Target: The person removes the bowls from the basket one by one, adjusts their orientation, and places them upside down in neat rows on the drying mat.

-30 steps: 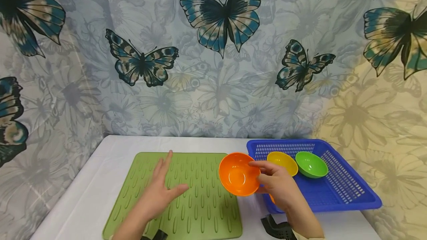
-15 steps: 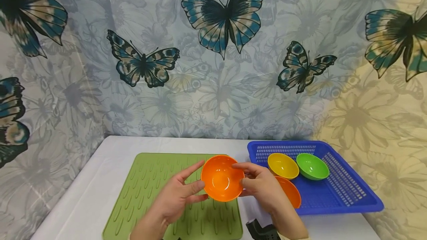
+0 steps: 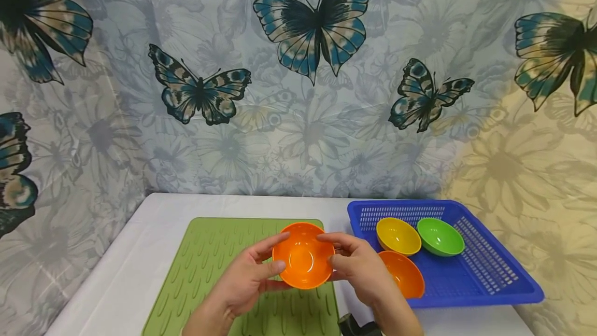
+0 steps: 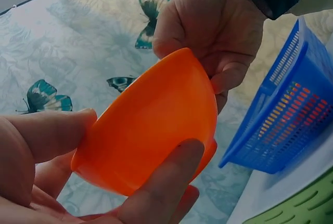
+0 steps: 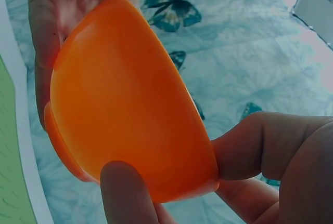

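An orange bowl [image 3: 304, 258] is held up between both hands over the right part of a green ridged mat [image 3: 205, 268], its inside facing the head camera. My left hand [image 3: 244, 274] grips its left side, thumb at the rim and fingers spread on the outer wall, as the left wrist view shows on the bowl [image 4: 151, 125]. On the opposite side my right hand [image 3: 361, 268] pinches the rim, with a finger against the outside of the bowl [image 5: 125, 99] in the right wrist view.
A blue basket [image 3: 485, 294] stands on the white-covered table [image 3: 126, 253] at the right. It holds a yellow bowl [image 3: 398, 236], a green bowl [image 3: 440, 237] and another orange bowl [image 3: 404, 275]. A butterfly-patterned cloth [image 3: 308, 134] hangs behind the table.
The orange bowl has moved left from beside the basket to over the mat, carried by my right hand. My left hand, spread and apart before, has come in and taken hold of its left side.
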`<action>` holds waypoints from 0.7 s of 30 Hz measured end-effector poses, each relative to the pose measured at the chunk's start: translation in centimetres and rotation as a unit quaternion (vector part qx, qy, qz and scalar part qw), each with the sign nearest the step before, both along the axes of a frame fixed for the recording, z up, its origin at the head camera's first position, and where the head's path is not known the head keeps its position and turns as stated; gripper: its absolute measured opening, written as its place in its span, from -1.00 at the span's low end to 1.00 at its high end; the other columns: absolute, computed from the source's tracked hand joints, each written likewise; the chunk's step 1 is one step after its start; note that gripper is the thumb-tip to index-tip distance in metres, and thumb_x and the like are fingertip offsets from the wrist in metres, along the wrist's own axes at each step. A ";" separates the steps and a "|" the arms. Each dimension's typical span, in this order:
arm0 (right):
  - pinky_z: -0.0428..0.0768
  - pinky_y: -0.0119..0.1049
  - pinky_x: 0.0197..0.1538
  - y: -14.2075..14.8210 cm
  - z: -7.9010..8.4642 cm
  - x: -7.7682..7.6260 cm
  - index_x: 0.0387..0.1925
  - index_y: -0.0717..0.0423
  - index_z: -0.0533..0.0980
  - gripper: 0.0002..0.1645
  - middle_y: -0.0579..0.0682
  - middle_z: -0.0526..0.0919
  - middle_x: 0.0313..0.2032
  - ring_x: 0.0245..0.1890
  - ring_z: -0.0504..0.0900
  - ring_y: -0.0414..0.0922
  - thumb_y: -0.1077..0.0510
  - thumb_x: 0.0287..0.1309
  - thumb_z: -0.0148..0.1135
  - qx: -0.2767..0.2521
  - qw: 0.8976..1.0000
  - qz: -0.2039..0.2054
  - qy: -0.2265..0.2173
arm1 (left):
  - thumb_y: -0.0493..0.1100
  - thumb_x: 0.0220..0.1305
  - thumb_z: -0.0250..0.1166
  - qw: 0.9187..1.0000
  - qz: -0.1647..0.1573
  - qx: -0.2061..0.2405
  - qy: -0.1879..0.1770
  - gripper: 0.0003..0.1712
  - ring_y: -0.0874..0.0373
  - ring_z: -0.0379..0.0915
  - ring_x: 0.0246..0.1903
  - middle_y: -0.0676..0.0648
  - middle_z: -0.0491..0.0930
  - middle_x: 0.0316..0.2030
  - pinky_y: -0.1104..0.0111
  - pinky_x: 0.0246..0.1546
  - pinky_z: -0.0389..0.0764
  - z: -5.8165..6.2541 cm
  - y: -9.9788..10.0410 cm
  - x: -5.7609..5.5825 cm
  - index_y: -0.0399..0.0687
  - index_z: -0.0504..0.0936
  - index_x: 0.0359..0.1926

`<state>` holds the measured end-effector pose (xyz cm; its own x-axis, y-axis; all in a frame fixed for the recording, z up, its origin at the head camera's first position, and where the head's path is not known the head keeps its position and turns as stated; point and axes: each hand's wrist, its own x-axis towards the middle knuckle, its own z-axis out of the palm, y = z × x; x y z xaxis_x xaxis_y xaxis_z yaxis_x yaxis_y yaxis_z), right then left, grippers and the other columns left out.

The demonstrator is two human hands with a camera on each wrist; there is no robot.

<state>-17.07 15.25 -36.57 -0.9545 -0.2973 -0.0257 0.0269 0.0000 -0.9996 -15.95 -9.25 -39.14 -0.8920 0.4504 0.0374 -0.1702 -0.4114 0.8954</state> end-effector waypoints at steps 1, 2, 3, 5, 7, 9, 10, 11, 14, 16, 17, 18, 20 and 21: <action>0.68 0.06 -0.18 0.0 -0.1 0.0 0.19 0.39 0.49 -0.47 0.24 0.58 -0.01 -0.15 0.66 0.11 0.45 0.13 0.13 0.000 1.000 0.002 0.000 | -0.37 0.35 0.27 1.000 -0.002 -0.002 0.003 -0.31 -0.17 0.56 0.01 -0.29 0.32 0.27 -0.05 -0.04 0.59 -0.1 -0.1 -0.1 -0.22 0.30 0.46; 0.68 0.05 -0.18 0.0 -0.2 0.0 0.19 0.39 0.49 -0.47 0.23 0.58 -0.01 -0.15 0.66 0.11 0.45 0.14 0.13 0.000 1.000 0.005 0.000 | -0.37 0.36 0.27 1.000 -0.006 -0.002 0.006 -0.31 -0.16 0.55 0.01 -0.29 0.34 0.26 -0.06 -0.04 0.59 -0.2 -0.2 -0.2 -0.22 0.28 0.47; 0.68 0.05 -0.18 0.0 -0.2 -0.1 0.20 0.40 0.49 -0.47 0.23 0.58 -0.01 -0.15 0.66 0.11 0.44 0.14 0.14 0.000 1.000 0.007 0.001 | -0.37 0.36 0.26 1.000 -0.010 -0.002 0.008 -0.30 -0.17 0.55 0.02 -0.28 0.35 0.26 -0.06 -0.03 0.58 -0.2 -0.3 -0.3 -0.22 0.26 0.47; 0.69 0.03 -0.19 -0.1 -0.4 -0.2 0.21 0.40 0.48 -0.47 0.24 0.59 -0.01 -0.17 0.67 0.12 0.43 0.15 0.15 0.000 1.000 0.013 0.005 | -0.38 0.37 0.24 1.000 -0.014 -0.002 0.014 -0.28 -0.17 0.55 0.03 -0.28 0.35 0.28 -0.07 -0.02 0.58 -0.4 -0.5 -0.6 -0.21 0.23 0.49; 0.69 0.01 -0.20 -0.1 -0.6 -0.3 0.22 0.40 0.47 -0.46 0.25 0.58 0.01 -0.17 0.67 0.12 0.42 0.16 0.16 0.001 1.000 0.018 0.009 | -0.38 0.39 0.23 1.000 -0.019 -0.004 0.019 -0.27 -0.18 0.53 0.06 -0.29 0.33 0.30 -0.07 -0.02 0.58 -0.5 -0.7 -0.8 -0.21 0.20 0.50; 0.70 -0.01 -0.21 -0.1 -0.7 -0.3 0.22 0.38 0.47 -0.47 0.26 0.58 0.03 -0.18 0.67 0.12 0.41 0.18 0.16 0.006 1.000 0.020 0.015 | -0.37 0.40 0.22 0.999 -0.022 -0.005 0.022 -0.27 -0.18 0.52 0.08 -0.31 0.32 0.31 -0.07 -0.01 0.57 -0.5 -0.9 -0.9 -0.20 0.19 0.51; 0.70 -0.02 -0.21 -0.1 -0.7 -0.4 0.22 0.38 0.47 -0.47 0.26 0.57 0.04 -0.18 0.67 0.12 0.41 0.19 0.16 0.008 1.000 0.021 0.016 | -0.36 0.40 0.22 0.999 -0.024 -0.005 0.024 -0.27 -0.18 0.51 0.09 -0.31 0.31 0.32 -0.07 -0.01 0.57 -0.5 -0.9 -1.0 -0.20 0.18 0.51; 0.70 -0.03 -0.21 -0.1 -0.7 -0.4 0.22 0.37 0.47 -0.48 0.26 0.56 0.06 -0.18 0.67 0.12 0.41 0.20 0.16 0.010 1.000 0.022 0.017 | -0.36 0.40 0.21 0.999 -0.026 -0.006 0.025 -0.27 -0.18 0.50 0.09 -0.31 0.31 0.33 -0.08 0.00 0.57 -0.6 -1.0 -1.0 -0.19 0.18 0.52; 0.70 -0.06 -0.22 -0.1 -0.7 -0.4 0.23 0.36 0.47 -0.49 0.27 0.53 0.12 -0.16 0.68 0.11 0.38 0.23 0.16 0.016 0.999 0.025 0.023 | -0.37 0.40 0.21 0.999 -0.024 -0.009 0.032 -0.27 -0.17 0.52 0.08 -0.30 0.29 0.34 -0.08 0.00 0.56 -0.7 -1.0 -1.1 -0.20 0.17 0.52; 0.70 -0.06 -0.21 -0.1 -0.6 -0.4 0.24 0.35 0.47 -0.49 0.27 0.52 0.15 -0.14 0.68 0.11 0.36 0.25 0.17 0.020 0.999 0.026 0.029 | -0.37 0.40 0.22 0.999 -0.016 -0.013 0.040 -0.27 -0.16 0.54 0.05 -0.31 0.29 0.33 -0.08 -0.01 0.57 -0.7 -1.0 -1.2 -0.22 0.17 0.51; 0.70 -0.05 -0.20 -0.1 -0.6 -0.5 0.25 0.35 0.46 -0.49 0.28 0.51 0.15 -0.12 0.68 0.11 0.35 0.26 0.17 0.021 0.999 0.025 0.032 | -0.38 0.39 0.22 0.999 -0.011 -0.015 0.042 -0.26 -0.16 0.56 0.04 -0.31 0.29 0.33 -0.08 -0.01 0.57 -0.7 -1.0 -1.2 -0.23 0.17 0.51; 0.70 -0.05 -0.19 -0.1 -0.5 -0.5 0.25 0.35 0.46 -0.49 0.29 0.51 0.16 -0.09 0.68 0.11 0.34 0.27 0.18 0.023 0.999 0.023 0.035 | -0.38 0.38 0.23 0.999 -0.006 -0.019 0.045 -0.26 -0.16 0.57 0.02 -0.31 0.29 0.33 -0.07 -0.01 0.57 -0.8 -1.0 -1.2 -0.24 0.17 0.51; 0.69 -0.03 -0.17 0.1 -0.3 -0.4 0.27 0.34 0.45 -0.48 0.30 0.50 0.18 -0.04 0.66 0.11 0.31 0.29 0.19 0.024 0.999 0.015 0.036 | -0.37 0.37 0.25 0.999 0.005 -0.024 0.044 -0.25 -0.15 0.57 0.00 -0.32 0.28 0.33 -0.05 -0.02 0.58 -0.7 -0.9 -1.3 -0.26 0.18 0.50; 0.69 -0.02 -0.15 0.2 -0.2 -0.4 0.28 0.34 0.44 -0.47 0.30 0.49 0.19 -0.02 0.65 0.12 0.30 0.31 0.19 0.026 0.999 0.009 0.037 | -0.37 0.36 0.26 0.999 0.010 -0.027 0.044 -0.25 -0.15 0.57 0.00 -0.33 0.26 0.33 -0.05 -0.02 0.58 -0.7 -0.8 -1.4 -0.26 0.19 0.50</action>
<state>-17.49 15.43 -36.81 -0.9488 -0.3145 0.0298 -0.0482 0.0509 -0.9975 -17.30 -10.10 -39.88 -0.8949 0.4366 0.0923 -0.0824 -0.3649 0.9274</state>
